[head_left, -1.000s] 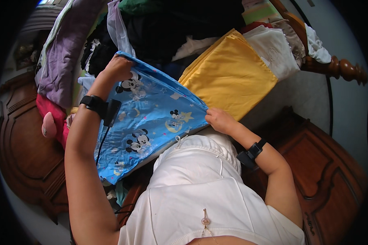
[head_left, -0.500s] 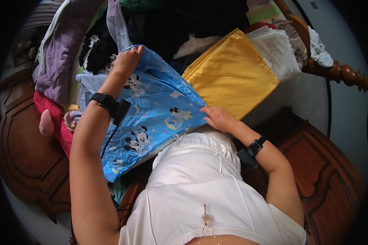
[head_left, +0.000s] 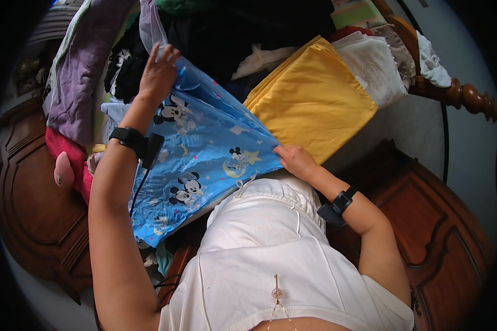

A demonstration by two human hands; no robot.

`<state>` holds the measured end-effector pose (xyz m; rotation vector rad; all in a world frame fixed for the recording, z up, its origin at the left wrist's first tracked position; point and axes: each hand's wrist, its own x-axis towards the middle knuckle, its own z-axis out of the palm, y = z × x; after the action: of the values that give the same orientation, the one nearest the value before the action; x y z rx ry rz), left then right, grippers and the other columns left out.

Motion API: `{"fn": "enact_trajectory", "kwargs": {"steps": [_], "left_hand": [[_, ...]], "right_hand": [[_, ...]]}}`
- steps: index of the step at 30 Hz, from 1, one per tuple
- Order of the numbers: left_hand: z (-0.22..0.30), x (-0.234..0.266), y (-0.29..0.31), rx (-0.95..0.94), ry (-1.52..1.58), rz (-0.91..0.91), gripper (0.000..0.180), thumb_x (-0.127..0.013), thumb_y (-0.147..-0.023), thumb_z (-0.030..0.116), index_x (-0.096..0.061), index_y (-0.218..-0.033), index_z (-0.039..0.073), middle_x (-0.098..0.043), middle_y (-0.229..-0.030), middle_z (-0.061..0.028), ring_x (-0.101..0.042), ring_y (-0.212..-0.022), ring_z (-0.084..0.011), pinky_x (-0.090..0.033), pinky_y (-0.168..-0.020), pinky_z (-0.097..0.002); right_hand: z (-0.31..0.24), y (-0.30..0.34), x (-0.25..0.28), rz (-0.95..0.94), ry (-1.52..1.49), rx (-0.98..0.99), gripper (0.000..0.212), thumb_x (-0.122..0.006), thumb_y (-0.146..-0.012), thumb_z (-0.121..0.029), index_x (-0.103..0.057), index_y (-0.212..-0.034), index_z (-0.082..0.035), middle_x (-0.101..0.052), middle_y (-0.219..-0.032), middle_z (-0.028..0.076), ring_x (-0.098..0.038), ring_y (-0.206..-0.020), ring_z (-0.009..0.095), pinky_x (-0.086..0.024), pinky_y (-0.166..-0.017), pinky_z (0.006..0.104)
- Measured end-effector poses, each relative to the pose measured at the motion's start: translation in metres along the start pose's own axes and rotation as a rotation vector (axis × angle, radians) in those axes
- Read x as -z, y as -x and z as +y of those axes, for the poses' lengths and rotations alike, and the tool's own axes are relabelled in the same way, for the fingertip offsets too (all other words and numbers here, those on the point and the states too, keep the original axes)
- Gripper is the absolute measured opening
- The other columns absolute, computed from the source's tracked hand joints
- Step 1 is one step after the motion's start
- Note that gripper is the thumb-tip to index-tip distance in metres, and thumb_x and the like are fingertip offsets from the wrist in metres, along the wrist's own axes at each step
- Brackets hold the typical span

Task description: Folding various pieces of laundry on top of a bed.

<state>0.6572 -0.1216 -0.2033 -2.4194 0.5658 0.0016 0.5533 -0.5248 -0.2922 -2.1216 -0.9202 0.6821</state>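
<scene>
A light blue cloth [head_left: 204,160] printed with cartoon mice, moons and stars lies spread before my lap, with folded layers along its far edge. My left hand [head_left: 159,74] is at its far left corner, fingers spread and touching the edge; the underside of the hand is hidden. Near its right corner, my right hand [head_left: 297,160] pinches the cloth between thumb and fingers. A folded yellow cloth [head_left: 320,99] lies just beyond my right hand, partly under the blue one.
Black fabric [head_left: 248,27] covers the far middle. At left hang a purple cloth [head_left: 83,83] and a red-pink one [head_left: 61,143]. White folded cloth [head_left: 373,60] lies beyond the yellow one. Carved wooden panels stand left [head_left: 38,193] and right [head_left: 425,215], with a turned wooden post [head_left: 464,99] at far right.
My left hand has moved slightly left and away from me, its fingers spreading from a closed grip. The cloth has shifted a little left. My right hand stays nearly in place.
</scene>
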Motion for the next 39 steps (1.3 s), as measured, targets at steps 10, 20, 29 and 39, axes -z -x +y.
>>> {"fn": "enact_trajectory", "kwargs": {"steps": [10,20,29,39], "left_hand": [[-0.032,-0.016,-0.020,0.902,1.173,-0.473,0.025,-0.060,-0.075,0.023,-0.070,-0.091,0.007,-0.069,-0.091,-0.0128,-0.066,-0.083,-0.0317,-0.051,-0.076,-0.0364],[-0.009,-0.009,-0.018,0.044,0.622,0.127,0.007,-0.058,-0.075,0.007,-0.063,-0.080,0.009,-0.059,-0.090,-0.0047,-0.064,-0.081,-0.0274,-0.053,-0.072,-0.0392],[-0.023,-0.022,-0.040,0.832,0.858,0.028,0.012,-0.061,-0.073,0.017,-0.058,-0.081,0.009,-0.064,-0.087,-0.0131,-0.062,-0.084,-0.0339,-0.048,-0.074,-0.0409],[0.034,-0.068,-0.040,0.920,1.740,0.239,0.062,-0.068,-0.084,0.030,-0.041,-0.135,0.008,-0.042,-0.138,-0.0173,-0.045,-0.123,-0.0302,-0.043,-0.094,-0.0335]], "right_hand": [[-0.008,-0.007,0.001,-0.082,0.099,-0.056,0.004,-0.054,-0.071,-0.003,-0.056,-0.074,-0.004,-0.059,-0.065,0.020,-0.060,-0.064,0.037,-0.049,-0.059,0.0455],[-0.001,0.016,-0.005,-0.245,0.142,-0.150,0.013,-0.056,-0.072,-0.007,-0.062,-0.084,-0.007,-0.062,-0.070,0.019,-0.061,-0.067,0.036,-0.049,-0.062,0.0449],[-0.005,0.001,0.014,-0.190,0.005,-0.158,0.014,-0.054,-0.073,-0.006,-0.063,-0.084,-0.007,-0.063,-0.073,0.019,-0.062,-0.069,0.037,-0.049,-0.062,0.0448],[-0.001,-0.014,0.030,-0.150,-0.044,-0.168,0.015,-0.054,-0.075,-0.008,-0.061,-0.088,-0.006,-0.063,-0.080,0.019,-0.061,-0.074,0.037,-0.048,-0.067,0.0439]]}}
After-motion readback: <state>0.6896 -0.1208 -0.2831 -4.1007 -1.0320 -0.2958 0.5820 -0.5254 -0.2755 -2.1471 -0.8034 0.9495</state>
